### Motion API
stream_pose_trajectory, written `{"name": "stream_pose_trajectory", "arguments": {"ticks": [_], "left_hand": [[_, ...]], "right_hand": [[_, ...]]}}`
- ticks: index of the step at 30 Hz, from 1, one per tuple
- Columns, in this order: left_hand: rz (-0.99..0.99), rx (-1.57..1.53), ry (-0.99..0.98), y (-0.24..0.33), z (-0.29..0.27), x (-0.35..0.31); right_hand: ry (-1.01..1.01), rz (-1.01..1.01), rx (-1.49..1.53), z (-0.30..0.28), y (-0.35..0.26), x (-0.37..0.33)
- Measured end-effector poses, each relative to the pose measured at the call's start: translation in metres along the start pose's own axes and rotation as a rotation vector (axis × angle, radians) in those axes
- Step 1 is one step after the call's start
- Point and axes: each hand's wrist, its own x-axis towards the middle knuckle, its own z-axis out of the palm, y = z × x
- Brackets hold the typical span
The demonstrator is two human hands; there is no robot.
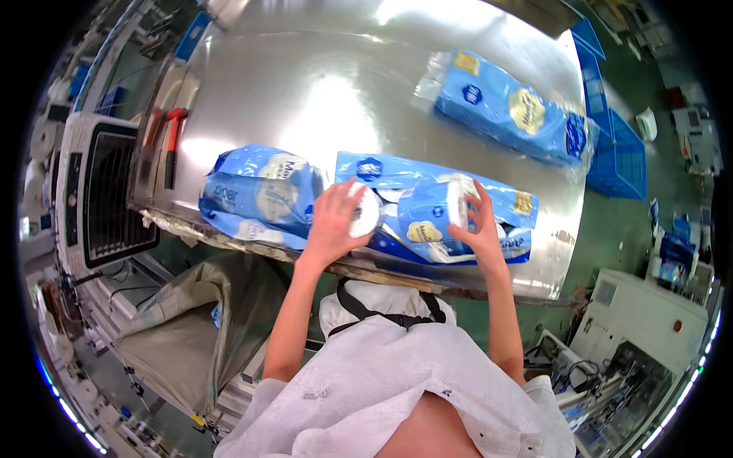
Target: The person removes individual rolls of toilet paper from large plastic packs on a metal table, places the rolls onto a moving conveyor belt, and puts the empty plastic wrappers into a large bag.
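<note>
As we look down on the metal table (267,84), both bare hands are at work along its near edge. Left hand (334,221): fingers and thumb curved around a white roll (367,211), the roll tucked against the palm side with its round end turned to the right. Right hand (479,221): a wider grip, fingers over the top and thumb below, holding the white right-hand end of a blue-wrapped roll (424,217). We find this second roll between the hands, its body reaching leftward from the right grip toward the white roll. Both lie at a long blue pack (427,169), which spreads behind and beneath them.

Left of the left hand, just beside it, we note a bulky blue pack (259,195); well apart, toward the far right, a clear-ended blue pack (508,111) lies at a slant.

Labels: pale cream badges with dark lettering on blue film; round navy marks; gold squares on the long pack and the far one. Some print is legible on the badges; folds and glare blur the rest for us.
</note>
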Motion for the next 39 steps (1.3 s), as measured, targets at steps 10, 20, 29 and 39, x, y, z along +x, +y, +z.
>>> {"name": "stream_pose_trajectory", "arguments": {"ticks": [10,20,29,39], "left_hand": [[0.085,-0.422,0.008,-0.039,0.012,-0.013],[-0.366,-1.648,0.031,-0.06,-0.051,-0.048],[-0.538,-2.656,0.262,-0.192,-0.089,-0.022],[-0.037,-1.689,0.79,-0.304,-0.299,0.161]], "right_hand": [[0.135,0.251,0.641,0.059,0.028,0.032],[-0.377,-0.306,-0.33,0.171,-0.071,-0.005],[-0.119,-0.3,-1.101,0.18,0.021,0.022],[-0.142,-0.386,-1.01,0.201,0.019,0.024]]}}
